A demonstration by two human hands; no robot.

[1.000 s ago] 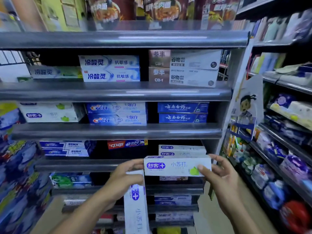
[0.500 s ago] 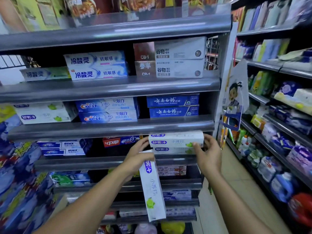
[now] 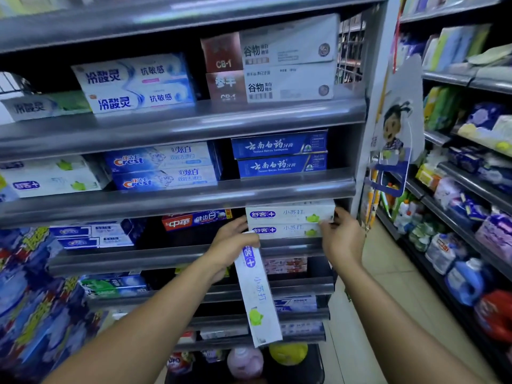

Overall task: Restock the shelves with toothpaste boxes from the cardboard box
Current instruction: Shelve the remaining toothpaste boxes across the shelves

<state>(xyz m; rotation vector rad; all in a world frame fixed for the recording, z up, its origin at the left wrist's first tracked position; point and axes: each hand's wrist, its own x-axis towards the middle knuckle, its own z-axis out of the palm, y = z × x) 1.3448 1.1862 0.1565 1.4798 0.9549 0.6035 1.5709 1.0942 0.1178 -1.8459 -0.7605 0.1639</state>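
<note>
The top toothpaste box (image 3: 289, 213) lies flat on a matching lower box (image 3: 285, 230) at the right end of the third shelf (image 3: 166, 256), long axis running left to right, printed face toward you. Your right grip (image 3: 342, 239) is at its right end with fingertips on the carton; whether they pinch it or only press it square, the view does not show. Your left grip (image 3: 232, 242) is just beside the stack's left end and is closed round the top of a spare box (image 3: 256, 292), which hangs downward, its long axis close to vertical and leaning a little right at the bottom. That is the relation to mind: the spare stands crosswise to the stacked pair, so it will likely need a quarter turn before it can lie with them, and your left grip is the nearer one to do it. The shelf above (image 3: 177, 198) sits close over the top box, so a third on that stack looks tight. A red box (image 3: 198, 218) lies just left of the pair, with dark space under it. The white upright (image 3: 360, 167) closes off the right side. The cardboard box is not in view.
</note>
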